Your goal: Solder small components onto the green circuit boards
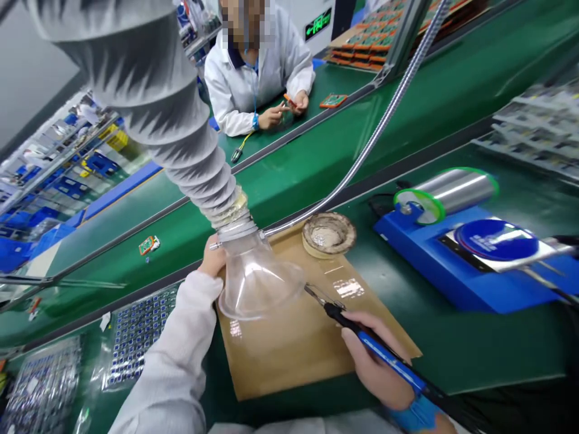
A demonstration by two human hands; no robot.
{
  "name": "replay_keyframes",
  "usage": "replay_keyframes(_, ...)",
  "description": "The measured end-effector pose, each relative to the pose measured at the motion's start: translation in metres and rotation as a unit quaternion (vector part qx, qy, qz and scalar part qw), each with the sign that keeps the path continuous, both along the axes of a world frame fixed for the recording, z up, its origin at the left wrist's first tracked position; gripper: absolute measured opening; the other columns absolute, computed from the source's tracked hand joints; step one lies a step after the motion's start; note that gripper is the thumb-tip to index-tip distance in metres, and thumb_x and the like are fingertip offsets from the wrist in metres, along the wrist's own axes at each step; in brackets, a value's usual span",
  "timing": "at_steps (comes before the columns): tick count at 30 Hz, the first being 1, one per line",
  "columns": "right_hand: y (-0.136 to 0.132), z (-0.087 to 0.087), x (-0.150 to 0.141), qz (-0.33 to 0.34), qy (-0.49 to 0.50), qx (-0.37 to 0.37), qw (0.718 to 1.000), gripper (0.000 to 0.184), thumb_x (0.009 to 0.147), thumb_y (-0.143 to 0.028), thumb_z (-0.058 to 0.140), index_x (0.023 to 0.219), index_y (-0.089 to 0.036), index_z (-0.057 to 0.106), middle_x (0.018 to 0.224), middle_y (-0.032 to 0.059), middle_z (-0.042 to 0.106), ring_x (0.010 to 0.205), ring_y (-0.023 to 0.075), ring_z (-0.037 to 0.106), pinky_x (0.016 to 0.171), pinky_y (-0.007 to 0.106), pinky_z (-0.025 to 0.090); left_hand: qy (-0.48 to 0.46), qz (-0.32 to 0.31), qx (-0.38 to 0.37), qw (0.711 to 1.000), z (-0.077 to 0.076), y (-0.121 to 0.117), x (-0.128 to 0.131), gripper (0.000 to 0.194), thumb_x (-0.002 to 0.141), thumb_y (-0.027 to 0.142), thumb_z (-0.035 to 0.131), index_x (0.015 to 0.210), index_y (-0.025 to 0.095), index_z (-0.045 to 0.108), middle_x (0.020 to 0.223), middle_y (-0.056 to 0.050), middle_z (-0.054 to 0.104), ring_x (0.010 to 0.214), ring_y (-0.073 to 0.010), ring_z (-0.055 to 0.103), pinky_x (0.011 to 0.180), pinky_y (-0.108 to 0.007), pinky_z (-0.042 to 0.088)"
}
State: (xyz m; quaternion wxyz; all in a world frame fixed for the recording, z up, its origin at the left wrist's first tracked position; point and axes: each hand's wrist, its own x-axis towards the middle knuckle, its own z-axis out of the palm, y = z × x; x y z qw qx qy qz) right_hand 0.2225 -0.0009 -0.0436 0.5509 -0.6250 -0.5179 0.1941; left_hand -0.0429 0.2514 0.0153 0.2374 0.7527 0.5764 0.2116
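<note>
My right hand (377,367) is closed around a soldering iron (391,355) with a blue and black handle. Its thin metal tip points up and left, above a brown board (289,355) and close to the rim of a clear funnel-shaped fume hood (257,280). My left hand (212,256) is at the neck of that hood, on its left side, and appears to grip it; the fingers are mostly hidden behind the plastic. A grey ribbed hose (181,126) runs from the hood to the upper left. Behind the board's middle sits a round, stained dish (329,234).
On the right stands a blue soldering stand (434,259) with a solder spool (447,193). Trays of small parts (140,331) lie at left. A flexible metal tube (384,126) arches behind the hood. Across the green conveyor (280,184) a co-worker (257,78) handles a small orange part.
</note>
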Motion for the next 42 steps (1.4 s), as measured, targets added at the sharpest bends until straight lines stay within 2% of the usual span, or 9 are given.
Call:
replay_keyframes(4, -0.002, 0.000, -0.001, 0.013, 0.019, -0.007, 1.000, 0.014, 0.091, -0.034, 0.064, 0.099, -0.024, 0.069, 0.092, 0.0057, 0.076, 0.081, 0.0216, 0.075, 0.071, 0.032, 0.062, 0.009, 0.031, 0.032, 0.999, -0.007, -0.099, -0.067, 0.040, 0.082, 0.036, 0.068, 0.057, 0.021, 0.040, 0.072, -0.005, 0.061, 0.074, -0.0189, 0.059, 0.074, -0.031, 0.047)
replay_keyframes(9, -0.004, -0.004, -0.014, 0.056, 0.036, -0.039, 0.997, 0.021, 0.092, -0.041, 0.065, 0.103, -0.023, 0.069, 0.099, 0.0083, 0.076, 0.088, 0.0241, 0.075, 0.079, 0.038, 0.062, -0.039, -0.078, -0.016, 0.996, -0.027, -0.171, -0.055, 0.036, 0.087, 0.033, 0.061, 0.058, 0.021, 0.043, 0.074, -0.005, 0.066, 0.072, -0.0172, 0.063, 0.070, -0.028, 0.046)
replay_keyframes(12, -0.003, -0.005, -0.031, 0.111, 0.061, -0.075, 0.989, 0.028, 0.095, -0.043, 0.063, 0.115, -0.024, 0.066, 0.105, 0.0081, 0.077, 0.093, 0.0250, 0.076, 0.087, 0.042, 0.061, -0.032, -0.146, -0.061, 0.987, -0.025, -0.181, -0.030, 0.005, 0.082, 0.024, 0.065, 0.079, 0.020, 0.064, 0.094, -0.007, 0.072, 0.087, -0.0201, 0.067, 0.080, -0.030, 0.049)
replay_keyframes(16, 0.004, -0.004, -0.053, 0.229, 0.023, -0.084, 0.969, 0.032, 0.097, -0.042, 0.058, 0.124, -0.025, 0.062, 0.114, 0.0086, 0.077, 0.105, 0.0259, 0.075, 0.093, 0.043, 0.060, -0.033, -0.110, -0.161, 0.980, -0.012, -0.191, -0.026, 0.052, 0.080, 0.012, 0.058, 0.131, 0.022, 0.060, 0.095, -0.003, 0.071, 0.082, -0.0167, 0.066, 0.080, -0.029, 0.050)
replay_keyframes(21, 0.007, -0.008, -0.059, 0.262, -0.053, -0.092, 0.959, 0.036, 0.097, -0.043, 0.056, 0.127, -0.024, 0.064, 0.121, 0.0101, 0.075, 0.108, 0.0290, 0.073, 0.095, 0.045, 0.059, -0.176, 0.002, -0.248, 0.953, -0.005, -0.213, -0.036, 0.032, 0.090, 0.033, 0.059, 0.116, 0.015, 0.062, 0.085, -0.003, 0.067, 0.063, -0.0112, 0.057, 0.059, -0.024, 0.047)
replay_keyframes(24, 0.003, -0.009, -0.058, 0.256, -0.059, -0.092, 0.960, 0.034, 0.096, -0.042, 0.057, 0.125, -0.025, 0.064, 0.119, 0.0096, 0.075, 0.106, 0.0293, 0.073, 0.094, 0.046, 0.059, -0.248, 0.054, -0.281, 0.926, -0.004, -0.221, -0.029, 0.038, 0.091, 0.047, 0.059, 0.110, 0.015, 0.064, 0.088, -0.005, 0.067, 0.053, -0.0085, 0.053, 0.047, -0.022, 0.043)
replay_keyframes(31, 0.000, 0.018, -0.071, 0.224, 0.146, -0.087, 0.960, 0.033, 0.092, -0.038, 0.067, 0.122, -0.026, 0.058, 0.111, 0.0068, 0.077, 0.101, 0.0238, 0.075, 0.094, 0.043, 0.060, -0.308, 0.052, -0.328, 0.892, -0.003, -0.228, -0.004, 0.046, 0.083, 0.059, 0.068, 0.090, 0.014, 0.070, 0.071, -0.003, 0.065, 0.050, -0.0091, 0.055, 0.042, -0.020, 0.043)
replay_keyframes(38, 0.007, 0.032, -0.086, 0.257, 0.271, -0.123, 0.920, 0.031, 0.082, -0.031, 0.075, 0.109, -0.027, 0.061, 0.095, 0.0018, 0.076, 0.085, 0.0201, 0.075, 0.083, 0.038, 0.063, -0.271, 0.004, -0.326, 0.906, 0.004, -0.237, 0.011, 0.042, 0.087, 0.055, 0.065, 0.071, 0.016, 0.065, 0.059, -0.001, 0.062, 0.046, -0.0075, 0.051, 0.045, -0.019, 0.041)
replay_keyframes(42, 0.006, 0.032, -0.086, 0.222, 0.288, -0.123, 0.923, 0.027, 0.081, -0.031, 0.076, 0.104, -0.026, 0.062, 0.089, 0.0008, 0.076, 0.083, 0.0201, 0.075, 0.082, 0.037, 0.063, -0.284, 0.056, -0.296, 0.910, 0.000, -0.237, 0.014, 0.035, 0.081, 0.053, 0.072, 0.081, 0.017, 0.069, 0.068, -0.003, 0.069, 0.052, -0.0108, 0.057, 0.047, -0.021, 0.044)
